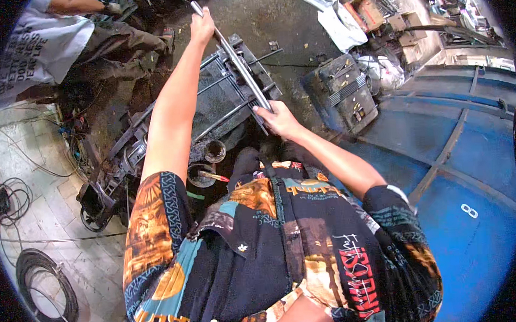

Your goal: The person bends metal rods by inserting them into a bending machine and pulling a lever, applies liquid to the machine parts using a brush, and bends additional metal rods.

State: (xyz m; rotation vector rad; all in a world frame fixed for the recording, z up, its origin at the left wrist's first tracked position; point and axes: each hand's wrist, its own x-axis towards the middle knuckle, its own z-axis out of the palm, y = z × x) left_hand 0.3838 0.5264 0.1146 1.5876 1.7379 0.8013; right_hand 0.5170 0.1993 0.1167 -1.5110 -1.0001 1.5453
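A long, smooth grey metal bar (236, 63) runs aslant in front of me, from the far left down to the near right. My left hand (202, 26) is closed round its far part, with the bar's end sticking out beyond the fist. At the near end my right hand (279, 119) grips the bar, its thumb and fingers wrapped about it. Below the bar stands a low, dirty metal machine (213, 87) with thin rods across its frame. Whether the bar rests on the machine or is held just above it, I cannot tell.
Near my knees are a round tin (214, 151) and a pot with a red-handled brush (214, 176). A greasy metal box (342, 92) stands to the right, beside large blue panels (468, 167). Another person (88, 41) is at far left. Coiled black cable (46, 288) lies near left.
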